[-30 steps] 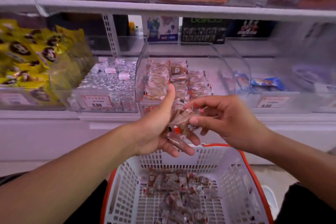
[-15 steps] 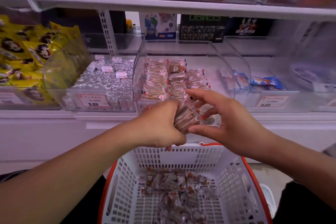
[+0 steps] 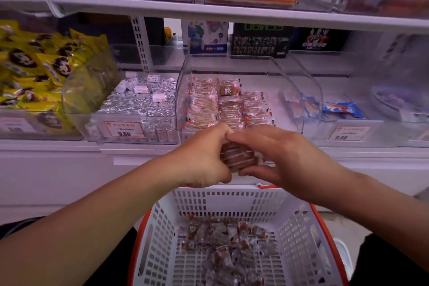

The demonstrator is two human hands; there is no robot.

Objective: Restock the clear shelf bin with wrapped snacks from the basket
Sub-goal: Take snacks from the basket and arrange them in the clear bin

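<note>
A stack of wrapped snacks (image 3: pixel 236 154) is gripped between the curled left hand (image 3: pixel 204 158) and right hand (image 3: pixel 285 158), above the basket (image 3: pixel 232 199), before the clear bin (image 3: pixel 290 90).

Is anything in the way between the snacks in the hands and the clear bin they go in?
Nothing visible blocks them. Both hands, left hand and right hand, hold a stack of snacks just in front of the clear bin. Its front is open, with bare floor to the right of the snack rows inside.
</note>
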